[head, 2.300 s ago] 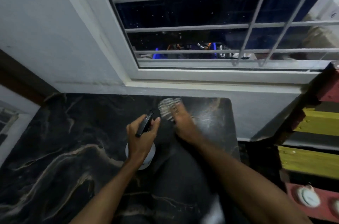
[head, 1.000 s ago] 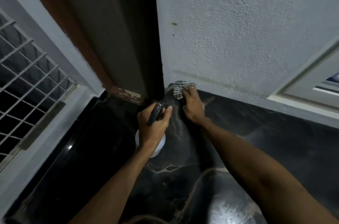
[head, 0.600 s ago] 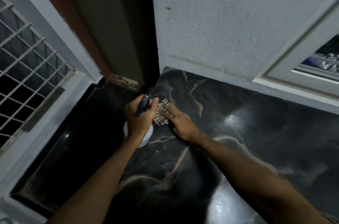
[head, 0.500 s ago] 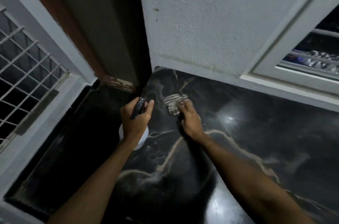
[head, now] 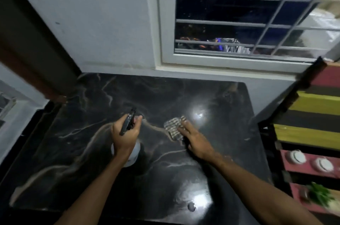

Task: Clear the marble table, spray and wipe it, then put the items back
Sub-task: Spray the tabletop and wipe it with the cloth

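Two hands in use, one item each, over one marble table [head: 73, 151].

1. My left hand [head: 126, 138]: fingers curled round the neck of the spray bottle [head: 132, 158], black trigger head pointing away from me and the white body below my palm. I cannot tell whether the bottle stands on the marble or hangs just above it.

2. My right hand [head: 195, 140]: fingers straight and spread, holding nothing closed, pressing the checked cloth [head: 173, 129] flat against the marble near the table's middle, just beside a bright glare patch.

3. Table surface: dark stone with pale veins. On it I see only the bottle, the cloth and one small round speck [head: 191, 206] near the front edge. It is too small to identify.

4. Off the table, to the right: a striped shelf [head: 312, 132] carrying white round pieces [head: 296, 156] and something green and leafy [head: 320, 195]. Whether these are the table's own items I cannot say.

5. Behind: a barred window [head: 239, 22], dark outside.

Status, as I judge it:
- Clearing looks done.
- Spraying and wiping are under way, with the cloth down mid-table and the sprayer at hand.
- Remaining: finish the wipe across the near and outer edges, set down the bottle and cloth, and return the items. None of that has begun.
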`<action>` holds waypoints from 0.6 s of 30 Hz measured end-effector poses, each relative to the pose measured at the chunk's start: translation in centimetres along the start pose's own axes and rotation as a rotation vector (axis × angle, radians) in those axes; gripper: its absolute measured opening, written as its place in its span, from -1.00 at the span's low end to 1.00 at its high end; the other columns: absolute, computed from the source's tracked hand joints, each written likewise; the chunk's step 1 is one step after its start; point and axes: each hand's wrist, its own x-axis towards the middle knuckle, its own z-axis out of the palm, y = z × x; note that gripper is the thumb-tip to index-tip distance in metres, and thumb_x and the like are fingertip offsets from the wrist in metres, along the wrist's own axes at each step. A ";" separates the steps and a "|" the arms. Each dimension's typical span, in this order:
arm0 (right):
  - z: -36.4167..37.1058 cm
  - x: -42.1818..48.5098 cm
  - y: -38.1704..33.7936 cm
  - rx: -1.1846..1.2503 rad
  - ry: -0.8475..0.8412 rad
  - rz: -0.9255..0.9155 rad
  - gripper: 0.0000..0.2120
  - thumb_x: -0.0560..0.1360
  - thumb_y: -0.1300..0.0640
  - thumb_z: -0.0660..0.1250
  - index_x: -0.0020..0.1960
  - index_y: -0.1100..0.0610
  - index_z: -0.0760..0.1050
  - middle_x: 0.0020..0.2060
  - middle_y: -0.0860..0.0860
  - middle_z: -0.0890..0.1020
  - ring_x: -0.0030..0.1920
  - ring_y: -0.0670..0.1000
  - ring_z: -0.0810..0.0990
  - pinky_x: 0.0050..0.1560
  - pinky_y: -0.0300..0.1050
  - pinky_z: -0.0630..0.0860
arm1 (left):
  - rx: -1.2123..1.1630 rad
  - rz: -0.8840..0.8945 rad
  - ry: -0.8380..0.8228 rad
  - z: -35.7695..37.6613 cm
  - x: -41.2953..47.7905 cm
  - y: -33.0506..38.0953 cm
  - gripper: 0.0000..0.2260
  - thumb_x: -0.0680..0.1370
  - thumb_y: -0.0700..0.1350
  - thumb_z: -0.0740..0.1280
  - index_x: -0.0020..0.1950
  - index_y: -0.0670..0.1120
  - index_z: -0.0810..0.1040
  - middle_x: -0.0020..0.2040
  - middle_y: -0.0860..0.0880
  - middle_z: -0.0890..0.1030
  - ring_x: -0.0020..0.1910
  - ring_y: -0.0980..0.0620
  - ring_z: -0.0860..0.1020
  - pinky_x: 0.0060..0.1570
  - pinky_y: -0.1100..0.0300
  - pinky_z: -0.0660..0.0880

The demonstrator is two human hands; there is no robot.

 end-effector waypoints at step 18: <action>7.5 8.1 -9.3 0.122 -0.035 -0.227 -0.49 0.55 0.29 0.20 0.50 0.15 0.34 0.56 0.08 0.23 0.60 0.08 0.15 0.60 -0.13 0.10 | 0.115 -0.036 0.069 -5.9 -1.0 -2.7 -0.65 0.56 -0.15 0.46 -0.38 -0.13 0.44 -0.45 0.06 0.47 -0.44 0.09 0.48 -0.37 0.04 0.49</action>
